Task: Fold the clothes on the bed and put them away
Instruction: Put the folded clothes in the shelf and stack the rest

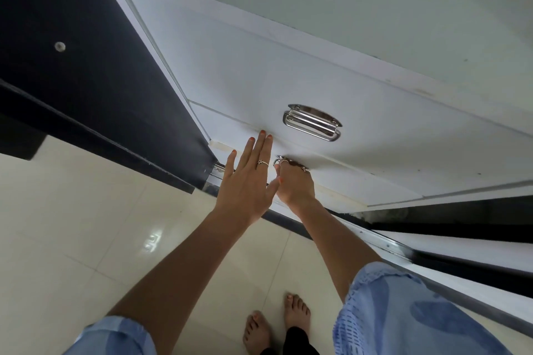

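Note:
I stand barefoot before a white wardrobe with drawer fronts (259, 72). My left hand (248, 176) lies flat with straight fingers, its fingertips touching the seam between two drawer fronts. My right hand (294, 184) curls around the chrome handle (281, 161) of the lower drawer (360, 179). A second chrome pull handle (313, 122) sits on the drawer front above. No clothes and no bed are in view.
A dark navy panel (86, 66) with a small round fitting stands to the left of the wardrobe. Metal sliding tracks (389, 245) run along the floor at the right. Glossy cream tiles (86, 239) cover the floor under my bare feet (277, 326).

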{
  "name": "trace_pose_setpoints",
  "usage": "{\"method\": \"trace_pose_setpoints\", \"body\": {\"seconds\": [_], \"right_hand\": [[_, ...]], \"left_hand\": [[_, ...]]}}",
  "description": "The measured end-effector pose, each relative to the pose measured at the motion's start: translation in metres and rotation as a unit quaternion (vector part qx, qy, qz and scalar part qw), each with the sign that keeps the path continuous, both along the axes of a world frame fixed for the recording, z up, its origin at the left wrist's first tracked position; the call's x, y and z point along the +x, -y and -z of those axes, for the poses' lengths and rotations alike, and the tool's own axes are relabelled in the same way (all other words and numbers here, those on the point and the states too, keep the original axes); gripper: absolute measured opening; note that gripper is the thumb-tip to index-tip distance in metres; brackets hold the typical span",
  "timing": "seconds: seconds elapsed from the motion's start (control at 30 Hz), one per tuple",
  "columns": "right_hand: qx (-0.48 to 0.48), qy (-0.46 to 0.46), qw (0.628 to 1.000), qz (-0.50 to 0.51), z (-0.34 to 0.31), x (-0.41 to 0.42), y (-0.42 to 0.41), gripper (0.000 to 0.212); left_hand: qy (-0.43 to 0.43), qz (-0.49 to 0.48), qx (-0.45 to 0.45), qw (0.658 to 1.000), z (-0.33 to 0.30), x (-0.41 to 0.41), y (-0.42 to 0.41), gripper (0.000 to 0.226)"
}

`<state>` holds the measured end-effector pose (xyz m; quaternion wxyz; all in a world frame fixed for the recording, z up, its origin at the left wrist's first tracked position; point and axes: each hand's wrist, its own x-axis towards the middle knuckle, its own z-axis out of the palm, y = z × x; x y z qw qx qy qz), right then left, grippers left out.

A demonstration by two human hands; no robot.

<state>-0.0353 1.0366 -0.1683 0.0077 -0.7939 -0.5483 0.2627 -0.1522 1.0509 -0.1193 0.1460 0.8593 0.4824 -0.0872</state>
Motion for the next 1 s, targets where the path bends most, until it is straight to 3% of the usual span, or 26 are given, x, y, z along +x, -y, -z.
{"method": "trace_pose_setpoints", "body": {"seconds": [0.13,0.23,0.5,0.67,0.83,1.0], "right_hand": [[-0.001,-0.036,0.999,0.021,-0.006,-0.001,0.002,0.020],[-0.011,-0.037,0.999,0.019,-0.007,-0.008,0.011,0.019],[-0.010,-0.030,0.999,0.032,-0.002,-0.034,0.037,0.020],[-0.016,-0.077,0.997,0.018,0.010,-0.079,0.094,0.035],[-0.078,-0.130,0.988,-0.009,0.013,-0.110,0.146,0.041],[-0.133,-0.147,0.979,-0.045,0.013,-0.133,0.180,0.048]], "left_hand": [[-0.013,0.017,0.011,1.000,-0.003,-0.008,0.001,0.073],[0.016,0.033,0.077,0.996,0.004,-0.020,0.010,0.070],[0.016,0.068,0.088,0.994,0.017,-0.055,0.032,0.064],[0.019,0.058,0.081,0.995,0.014,-0.070,0.047,0.061],[0.042,0.082,0.080,0.993,0.016,-0.108,0.083,0.054],[0.066,0.044,0.088,0.993,0.010,-0.133,0.121,0.053]]}}
